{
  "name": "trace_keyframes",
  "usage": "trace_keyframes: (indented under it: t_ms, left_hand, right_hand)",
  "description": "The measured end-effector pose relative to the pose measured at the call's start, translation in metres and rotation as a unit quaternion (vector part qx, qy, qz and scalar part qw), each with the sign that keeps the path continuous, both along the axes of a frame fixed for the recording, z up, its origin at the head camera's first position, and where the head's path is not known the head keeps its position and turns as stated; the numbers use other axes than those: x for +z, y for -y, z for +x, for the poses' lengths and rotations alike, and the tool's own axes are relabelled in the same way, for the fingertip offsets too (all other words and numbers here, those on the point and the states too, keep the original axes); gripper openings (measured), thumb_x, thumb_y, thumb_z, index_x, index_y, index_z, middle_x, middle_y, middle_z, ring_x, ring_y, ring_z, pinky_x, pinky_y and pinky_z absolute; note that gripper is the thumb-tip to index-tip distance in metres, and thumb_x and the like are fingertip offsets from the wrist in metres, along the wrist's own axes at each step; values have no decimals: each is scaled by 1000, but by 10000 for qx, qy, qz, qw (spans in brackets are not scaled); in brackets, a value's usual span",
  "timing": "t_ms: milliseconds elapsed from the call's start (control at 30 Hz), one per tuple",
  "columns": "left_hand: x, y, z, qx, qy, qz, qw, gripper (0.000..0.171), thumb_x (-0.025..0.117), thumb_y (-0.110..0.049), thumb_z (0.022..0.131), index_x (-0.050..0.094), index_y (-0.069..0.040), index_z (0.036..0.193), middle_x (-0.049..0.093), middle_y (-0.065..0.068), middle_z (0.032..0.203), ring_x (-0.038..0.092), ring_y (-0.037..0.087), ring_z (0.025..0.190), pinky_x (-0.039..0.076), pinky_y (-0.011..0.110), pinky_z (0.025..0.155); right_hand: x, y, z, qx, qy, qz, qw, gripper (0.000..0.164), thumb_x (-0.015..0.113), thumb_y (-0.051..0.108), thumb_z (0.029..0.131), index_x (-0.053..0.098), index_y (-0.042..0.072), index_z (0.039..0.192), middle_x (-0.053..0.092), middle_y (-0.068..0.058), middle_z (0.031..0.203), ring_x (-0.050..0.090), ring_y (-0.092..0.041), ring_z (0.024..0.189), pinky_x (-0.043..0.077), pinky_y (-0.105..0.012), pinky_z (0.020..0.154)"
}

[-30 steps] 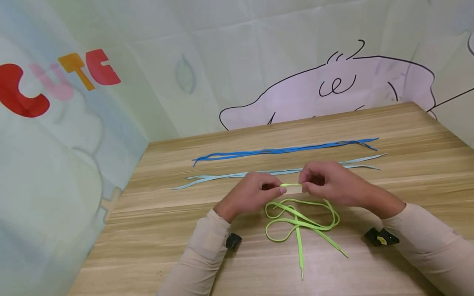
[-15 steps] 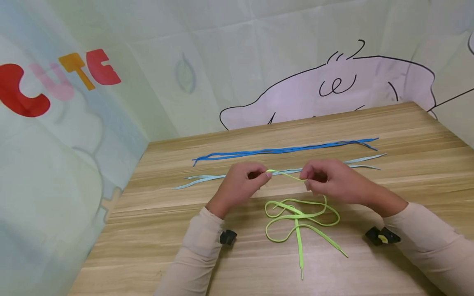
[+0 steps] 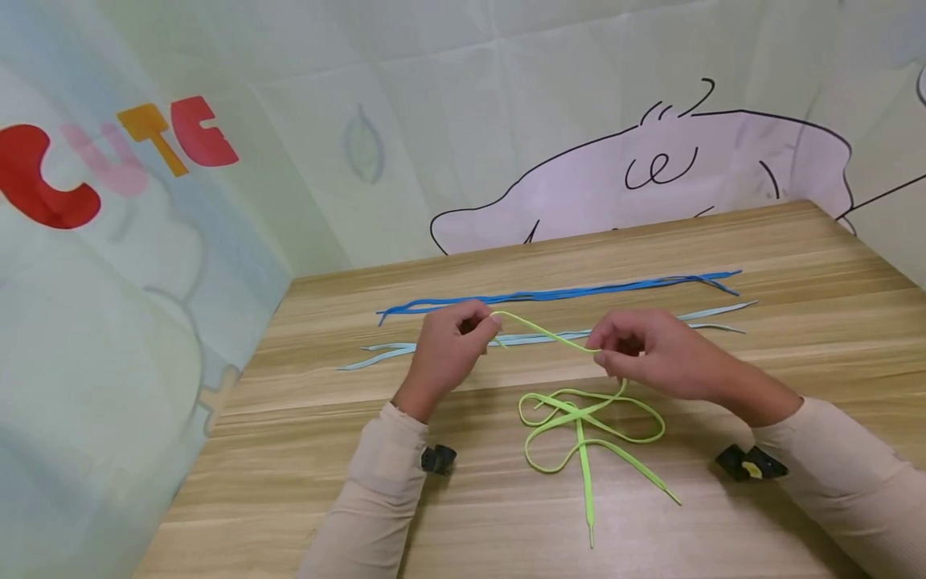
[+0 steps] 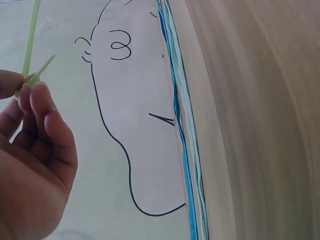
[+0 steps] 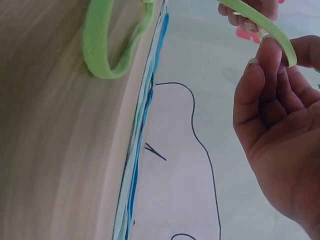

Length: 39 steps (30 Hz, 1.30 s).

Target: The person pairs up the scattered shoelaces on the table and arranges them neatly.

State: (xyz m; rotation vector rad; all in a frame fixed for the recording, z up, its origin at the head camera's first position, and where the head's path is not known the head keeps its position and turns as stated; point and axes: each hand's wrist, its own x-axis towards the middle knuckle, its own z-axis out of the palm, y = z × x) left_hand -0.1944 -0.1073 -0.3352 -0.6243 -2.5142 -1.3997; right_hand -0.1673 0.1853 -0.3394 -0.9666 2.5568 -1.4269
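Note:
A yellow-green shoelace (image 3: 542, 329) stretches between my two hands above the table. My left hand (image 3: 447, 342) pinches it near one end, and a short tip (image 4: 46, 66) pokes out past the fingers in the left wrist view. With thumb and forefinger, my right hand (image 3: 647, 352) pinches the lace farther along. From below the right hand the lace runs down to loose yellow-green loops (image 3: 600, 434) on the table. Two lace ends point toward the near side, one with a visible tip (image 3: 590, 535).
Light blue laces (image 3: 391, 351) lie stretched across the table behind the loops, partly hidden by both hands. Farther back, blue laces (image 3: 571, 293) run roughly parallel to them. The wooden table (image 3: 289, 450) ends at a printed cloth backdrop (image 3: 405, 185).
My left hand has moved left and away from me, drawing out a longer span of yellow-green lace between the hands. The right hand stays nearly in place; the loops below shifted slightly.

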Motion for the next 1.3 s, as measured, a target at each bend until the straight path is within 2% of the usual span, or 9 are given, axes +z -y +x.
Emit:
trace_keyframes:
  t_ms: [167,433,600,900,1133,1300]
  left_hand:
    - [0,3,-1,171,-43,145,9997,20,62,-20,94,66,-12,77,56,2,62,53,19,58,41,33,52]
    - [0,6,-2,185,6,339,9993,21,62,-23,96,64,-15,77,55,4,62,56,21,60,42,35,53]
    - [2,8,-2,276,119,442,9986,25,61,-25,97,63,-9,78,55,6,65,57,29,63,42,36,53]
    - [2,10,-4,603,215,475,9968,28,61,-27,97,64,-3,82,57,7,67,57,23,64,42,35,55]
    - [1,12,-5,692,309,578,9954,24,61,-28,97,64,-12,79,57,8,67,58,24,65,44,37,57]
    - [1,15,-5,715,332,636,9949,24,61,-28,98,65,-12,80,57,9,68,58,24,65,45,37,57]
  right_hand:
    - [4,-1,2,37,-98,63,9999,8,66,9,96,66,14,103,59,4,74,55,-13,64,47,-27,56]
    - [14,-3,8,56,-39,-23,10000,10,66,9,96,67,14,105,61,3,74,62,-15,63,53,-31,57]
    - [17,-4,10,107,-232,-33,9997,11,66,8,96,68,14,105,60,5,72,60,-14,61,51,-30,55]
    - [22,-7,13,177,-756,-118,9969,16,67,4,95,67,17,105,55,11,69,57,-11,62,48,-28,56]
    - [27,-10,15,105,-891,-184,9958,19,66,3,94,68,18,106,57,11,70,57,-11,60,48,-28,54]
    - [29,-12,15,90,-1107,-264,9935,22,67,0,93,68,18,105,56,13,69,57,-10,62,49,-27,57]
